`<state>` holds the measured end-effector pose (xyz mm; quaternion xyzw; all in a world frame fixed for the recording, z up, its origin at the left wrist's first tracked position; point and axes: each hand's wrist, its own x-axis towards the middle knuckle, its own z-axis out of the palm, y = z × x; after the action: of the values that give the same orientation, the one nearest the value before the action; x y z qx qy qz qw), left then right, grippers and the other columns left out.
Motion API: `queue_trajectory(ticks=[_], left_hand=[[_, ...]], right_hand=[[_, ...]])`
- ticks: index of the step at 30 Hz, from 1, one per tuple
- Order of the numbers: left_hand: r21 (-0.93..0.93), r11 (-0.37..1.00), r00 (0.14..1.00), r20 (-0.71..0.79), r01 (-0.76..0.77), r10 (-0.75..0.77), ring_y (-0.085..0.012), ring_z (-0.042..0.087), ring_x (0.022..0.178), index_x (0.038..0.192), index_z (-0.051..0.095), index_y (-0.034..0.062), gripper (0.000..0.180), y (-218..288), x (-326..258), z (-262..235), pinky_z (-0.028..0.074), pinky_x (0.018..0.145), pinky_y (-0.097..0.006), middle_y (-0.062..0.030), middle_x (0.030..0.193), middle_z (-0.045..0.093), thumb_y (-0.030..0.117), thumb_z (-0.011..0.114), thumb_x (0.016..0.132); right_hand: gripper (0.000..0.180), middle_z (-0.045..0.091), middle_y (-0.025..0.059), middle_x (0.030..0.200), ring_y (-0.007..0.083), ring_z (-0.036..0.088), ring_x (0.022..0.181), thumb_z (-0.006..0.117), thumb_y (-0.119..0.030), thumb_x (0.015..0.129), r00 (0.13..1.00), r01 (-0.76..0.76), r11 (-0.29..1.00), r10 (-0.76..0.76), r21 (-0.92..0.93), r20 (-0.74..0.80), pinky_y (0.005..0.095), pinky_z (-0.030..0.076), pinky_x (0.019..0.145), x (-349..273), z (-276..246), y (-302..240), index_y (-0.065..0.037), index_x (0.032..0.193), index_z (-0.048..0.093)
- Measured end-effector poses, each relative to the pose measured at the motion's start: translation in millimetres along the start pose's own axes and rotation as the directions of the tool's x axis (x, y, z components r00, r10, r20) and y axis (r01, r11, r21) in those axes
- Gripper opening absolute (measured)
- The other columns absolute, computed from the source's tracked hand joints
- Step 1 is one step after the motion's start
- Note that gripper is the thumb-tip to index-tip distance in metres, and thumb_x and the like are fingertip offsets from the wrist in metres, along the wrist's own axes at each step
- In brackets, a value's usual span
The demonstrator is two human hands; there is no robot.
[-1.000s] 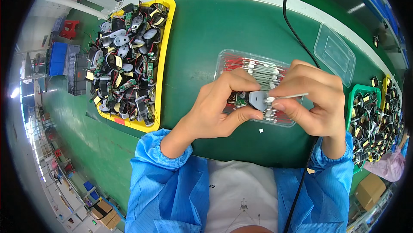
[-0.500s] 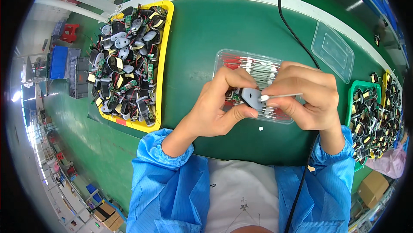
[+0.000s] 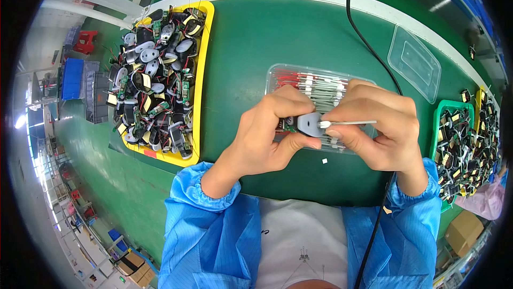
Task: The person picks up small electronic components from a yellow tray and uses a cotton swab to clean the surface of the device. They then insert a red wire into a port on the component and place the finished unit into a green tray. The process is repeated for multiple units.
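My left hand [image 3: 262, 134] pinches a small black electronic assembly by its sides, its grey oval end cap [image 3: 308, 124] facing right. Part of its green circuit board [image 3: 288, 123] shows between thumb and fingers. In my right hand [image 3: 386, 127] a thin pale stick [image 3: 355, 123] with a white tip is pinched between thumb and index finger. The tip meets the right side of the cap; whether it sits in a hole there I cannot tell. Under both hands, a clear plastic box [image 3: 271, 75] holds many red and pale, white-tipped strands.
A yellow tray [image 3: 204, 75] at left is heaped with similar assemblies. At right, a green basket [image 3: 434, 129] holds more of them. A clear lid [image 3: 414, 64] lies at the back right near a black cable [image 3: 368, 46]. A tiny white square [image 3: 324, 161] lies near me.
The cap has turned slightly and come a little left and down. The stick now lies more level, its tip still at the cap. Both grips stay the same.
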<state>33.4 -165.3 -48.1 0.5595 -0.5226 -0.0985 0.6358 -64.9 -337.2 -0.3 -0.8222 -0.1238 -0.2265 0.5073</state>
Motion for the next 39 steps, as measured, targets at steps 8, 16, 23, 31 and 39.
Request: queue_trajectory(ticks=[8, 16, 23, 31, 39], left_hand=[[-0.057, 0.991, 0.992, -0.041, 0.118, -0.12, -0.0202, 0.059, 0.075, 0.101, 0.046, 0.0004, 0.041, 6.1, -1.1, 4.6, 0.048, 0.068, -0.031, -0.0135, 0.086, 0.059, 0.015, 0.076, 0.076], [-0.173, 0.972, 0.981, -0.083, 0.161, -0.178, -0.0178, 0.058, 0.08, 0.102, 0.044, 0.0013, 0.041, 3.7, 0.6, 9.8, 0.048, 0.071, -0.029, -0.0131, 0.09, 0.059, 0.016, 0.074, 0.078], [-0.018, 0.998, 0.997, -0.06, 0.056, -0.057, -0.0214, 0.059, 0.077, 0.105, 0.045, 0.0003, 0.046, 0.6, -2.7, 7.7, 0.048, 0.068, -0.032, -0.0157, 0.093, 0.06, 0.013, 0.077, 0.074], [0.236, 0.957, 0.984, -0.013, -0.17, 0.178, -0.0294, 0.058, 0.07, 0.108, 0.045, 0.0022, 0.057, 5.1, 5.1, 3.6, 0.048, 0.062, -0.036, -0.0177, 0.088, 0.06, 0.005, 0.08, 0.063], [0.282, 0.948, 0.984, -0.05, -0.151, 0.172, -0.0238, 0.059, 0.075, 0.117, 0.047, 0.0073, 0.057, 3.3, 0.7, 3.9, 0.045, 0.065, -0.033, -0.0133, 0.09, 0.062, 0.016, 0.079, 0.07]], right_hand=[[0.013, 0.062, 0.0101, 0.072, 0.0184, 0.06, 0.058, 0.071, 0.001, 0.073, 0.991, -0.134, 0.991, 0.134, -0.001, 0.0, 0.0278, 0.047, 0.047, -0.6, -0.2, -6.6, 0.001, 0.084, 0.065], [0.016, 0.062, 0.0089, 0.07, 0.0144, 0.053, 0.055, 0.074, -0.006, 0.071, 0.981, -0.19, 0.974, 0.194, -0.122, 0.014, 0.0245, 0.04, 0.049, 3.4, -13.6, -10.7, 0.002, 0.083, 0.066], [0.021, 0.062, 0.0094, 0.071, 0.0175, 0.055, 0.061, 0.076, -0.011, 0.069, 0.991, -0.134, 0.99, 0.134, -0.051, -0.002, 0.0264, 0.041, 0.051, 3.8, -10.3, -6.7, 0.001, 0.082, 0.065], [0.02, 0.061, 0.0118, 0.071, 0.0242, 0.057, 0.059, 0.075, 0.0, 0.063, 0.996, 0.089, 0.994, -0.09, -0.065, -0.009, 0.0318, 0.044, 0.049, 7.7, -8.8, -3.8, 0.003, 0.08, 0.064], [0.026, 0.059, 0.012, 0.068, 0.0243, 0.056, 0.057, 0.076, 0.002, 0.057, 0.989, 0.146, 0.956, -0.151, -0.253, -0.001, 0.0321, 0.045, 0.048, 6.0, 1.5, -17.6, 0.005, 0.08, 0.063]])
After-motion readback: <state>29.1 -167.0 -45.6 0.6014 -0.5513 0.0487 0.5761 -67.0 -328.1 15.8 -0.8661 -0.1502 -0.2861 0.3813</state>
